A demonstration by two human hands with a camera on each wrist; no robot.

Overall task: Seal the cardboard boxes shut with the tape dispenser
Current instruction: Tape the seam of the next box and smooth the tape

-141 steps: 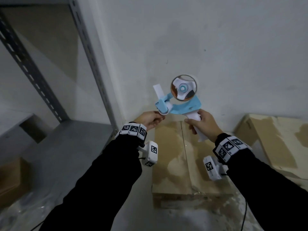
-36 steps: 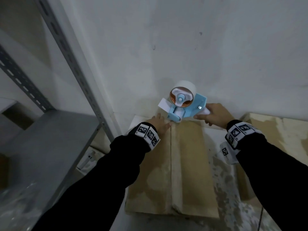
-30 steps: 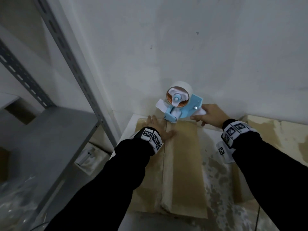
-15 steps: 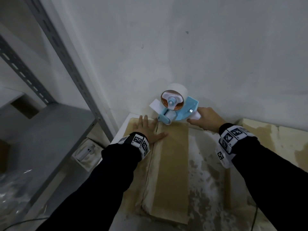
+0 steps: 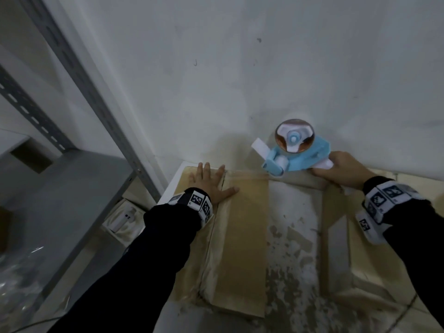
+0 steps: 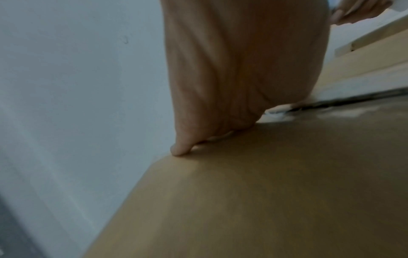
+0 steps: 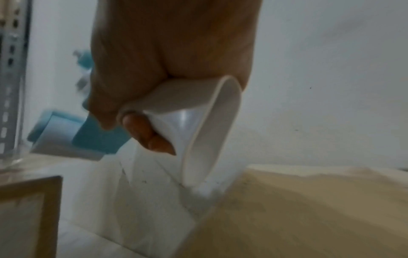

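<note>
A brown cardboard box (image 5: 242, 227) lies by the wall with its flaps folded down. My left hand (image 5: 208, 182) lies flat on its far left corner, fingers straight and spread; the left wrist view shows the left hand (image 6: 232, 73) pressing the cardboard box (image 6: 264, 192). My right hand (image 5: 337, 167) grips the white handle of the blue tape dispenser (image 5: 296, 153), whose roller sits at the box's far right corner. A faint strip of clear tape (image 5: 247, 173) runs from my left fingers to the roller. The right wrist view shows fingers curled round the handle (image 7: 198, 125).
A second cardboard box (image 5: 355, 241) lies to the right, with a gap of speckled floor (image 5: 292, 236) between the two. A grey metal shelf (image 5: 72, 188) and its upright (image 5: 96, 92) stand on the left. A small white packet (image 5: 122, 216) lies under the shelf. The wall is close behind.
My right hand has drawn the dispenser to the right, away from my left hand, along the box's far edge. My left hand stays flat on the box.
</note>
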